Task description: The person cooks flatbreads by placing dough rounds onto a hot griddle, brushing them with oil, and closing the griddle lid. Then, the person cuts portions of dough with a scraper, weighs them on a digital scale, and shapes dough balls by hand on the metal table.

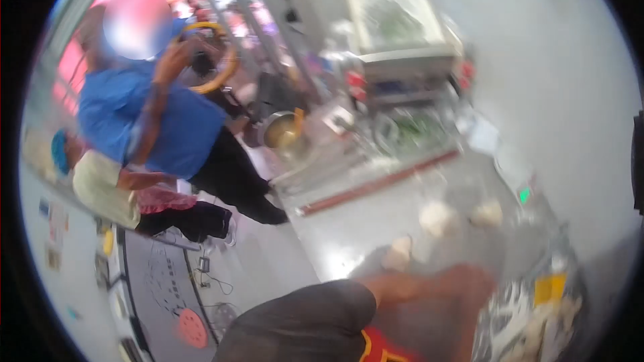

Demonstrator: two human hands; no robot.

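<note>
My left forearm reaches from a dark sleeve across the metal tabletop (349, 241), and my left hand (439, 285) is smeared by motion. Close against it, my right hand (475, 285) is also blurred, its forearm rising from the lower edge. The fingers of both hands cannot be made out, nor whether anything is in them. Just beyond the hands lie pale lumps that look like dough: a rounded one (439, 218), a smaller one (486, 214) and another (398, 254) close to my left forearm. A long reddish-brown stick (379, 182) lies farther across the tabletop.
Clear plastic with pale pieces and a yellow label (550, 288) sits at the right. Farther back are a bag of greens (412, 127), a tray-topped machine (402, 27) and a metal pot (282, 131). A person in blue (154, 107) and another in a pale top (104, 184) stand left.
</note>
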